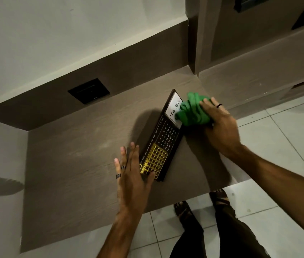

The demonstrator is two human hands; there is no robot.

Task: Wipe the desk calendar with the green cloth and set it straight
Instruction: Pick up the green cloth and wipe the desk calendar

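The desk calendar (163,136) is a long dark brown frame standing askew on the brown desk (76,161). It has a white "To Do" panel at its far end, printed dates in the middle and a gold grid at its near end. My right hand (220,125) presses a bunched green cloth (192,110) against the white panel's right side. My left hand (132,170) holds the near end, fingers spread behind the frame and thumb across the gold grid.
A black socket plate (89,90) sits in the dark wall panel behind the desk. White tiled floor (277,146) lies right of the desk edge, with my legs and sandalled feet (182,209) below.
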